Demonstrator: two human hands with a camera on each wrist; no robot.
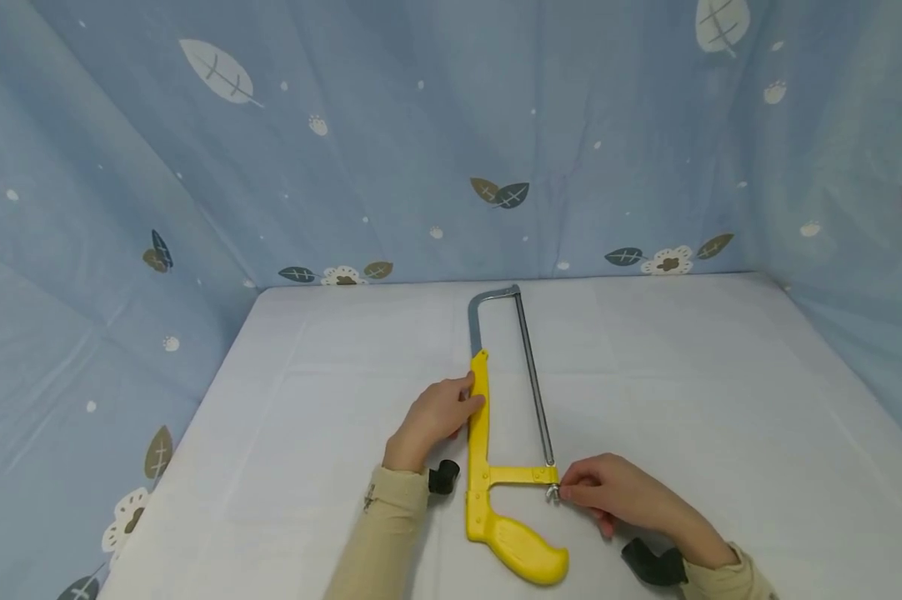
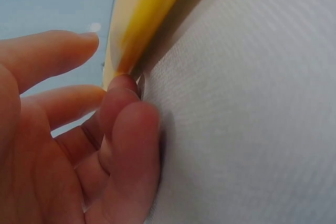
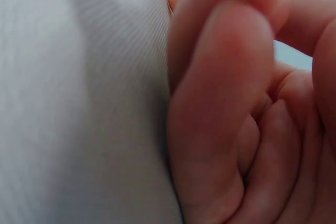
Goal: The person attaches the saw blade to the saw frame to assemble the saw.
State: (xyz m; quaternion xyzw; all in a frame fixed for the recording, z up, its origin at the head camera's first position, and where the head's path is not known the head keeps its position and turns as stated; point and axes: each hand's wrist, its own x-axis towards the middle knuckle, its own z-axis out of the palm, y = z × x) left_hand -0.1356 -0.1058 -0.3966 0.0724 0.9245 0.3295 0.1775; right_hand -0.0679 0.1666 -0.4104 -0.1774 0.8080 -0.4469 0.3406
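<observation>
A hacksaw (image 1: 479, 442) with a yellow frame and yellow handle lies flat on the white table, its handle toward me. Its grey front bow (image 1: 473, 321) curves round to the far end of the blade (image 1: 532, 371), which runs down the right side. My left hand (image 1: 436, 412) holds the long yellow bar from the left, thumb and fingertips at its edges. At the near end of the blade, my right hand (image 1: 616, 492) pinches at a small silver wing nut (image 1: 552, 493) below the yellow crossbar. In the right wrist view, curled fingers (image 3: 220, 93) hide the nut.
White cloth covers the table (image 1: 308, 433). Blue patterned fabric (image 1: 421, 142) hangs along the back and both sides. A black wrist-camera mount (image 1: 443, 477) sits at the left cuff, another black mount (image 1: 652, 562) at the right wrist.
</observation>
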